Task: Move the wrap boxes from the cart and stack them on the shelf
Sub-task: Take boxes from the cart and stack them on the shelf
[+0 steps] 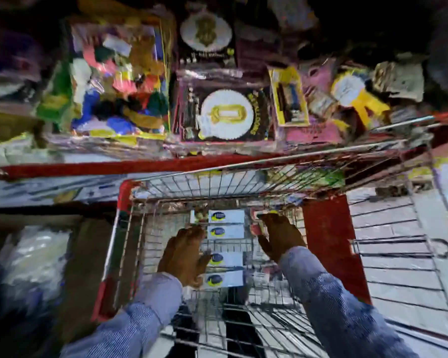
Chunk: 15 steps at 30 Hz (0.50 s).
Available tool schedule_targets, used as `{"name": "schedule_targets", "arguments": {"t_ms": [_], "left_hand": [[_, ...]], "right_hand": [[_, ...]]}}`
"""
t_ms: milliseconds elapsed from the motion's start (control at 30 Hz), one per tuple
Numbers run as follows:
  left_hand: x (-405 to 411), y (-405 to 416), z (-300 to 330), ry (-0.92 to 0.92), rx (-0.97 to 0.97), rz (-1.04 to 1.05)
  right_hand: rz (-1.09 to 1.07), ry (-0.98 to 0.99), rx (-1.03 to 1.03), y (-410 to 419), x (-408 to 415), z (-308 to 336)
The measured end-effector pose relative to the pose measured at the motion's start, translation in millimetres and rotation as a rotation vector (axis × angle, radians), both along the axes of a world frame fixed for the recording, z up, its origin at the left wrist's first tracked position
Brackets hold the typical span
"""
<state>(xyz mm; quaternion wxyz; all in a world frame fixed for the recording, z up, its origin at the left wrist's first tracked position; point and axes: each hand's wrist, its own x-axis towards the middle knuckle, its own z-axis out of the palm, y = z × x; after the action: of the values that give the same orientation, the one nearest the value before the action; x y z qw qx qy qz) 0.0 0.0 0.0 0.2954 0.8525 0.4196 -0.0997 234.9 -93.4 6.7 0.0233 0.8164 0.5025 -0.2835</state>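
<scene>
Both your hands reach down into the wire cart, where four white wrap boxes lie flat in a column along the basket floor, long sides facing each other, each w/ a dark oval logo edged in yellow at its left end. Your left hand sits at the boxes' left ends, fingers spread over the lower three, palm down; it touches or nearly touches them, but you can't tell from this blurred view whether the grip has closed on anything. Your right hand is by the right ends, fingertips at a reddish pack beside the top box; grip looks loosely open, hold unclear. The likely reason for the two-sided placement: bracketing the row from both ends so several boxes can be squeezed together and lifted as one bundle, not one by one. The boxes read as smooth printed cardboard, long, thin, square-edged, so they should stack cleanly. The cart is shiny metal mesh w/ red plastic corners. Beyond its front rim runs the red-edged shelf, crowded w/ glossy plastic-wrapped goods; no wrap boxes are visible up there, so stacking appears not yet begun.
</scene>
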Motion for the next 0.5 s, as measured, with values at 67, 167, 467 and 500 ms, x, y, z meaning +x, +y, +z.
{"name": "schedule_targets", "arguments": {"t_ms": [67,167,467,500], "left_hand": [[19,2,-35,-0.004,-0.058,0.018],[40,10,-71,0.029,-0.094,0.002],[63,16,-144,0.026,0.013,-0.249],[63,15,-151,0.053,0.044,-0.285]], "right_hand": [[-0.01,0.025,0.012,13,11,-33],[0.109,0.078,-0.028,38,27,-79],[0.499,0.055,-0.169,83,46,-165],[0.532,0.055,-0.17,85,46,-170]]}}
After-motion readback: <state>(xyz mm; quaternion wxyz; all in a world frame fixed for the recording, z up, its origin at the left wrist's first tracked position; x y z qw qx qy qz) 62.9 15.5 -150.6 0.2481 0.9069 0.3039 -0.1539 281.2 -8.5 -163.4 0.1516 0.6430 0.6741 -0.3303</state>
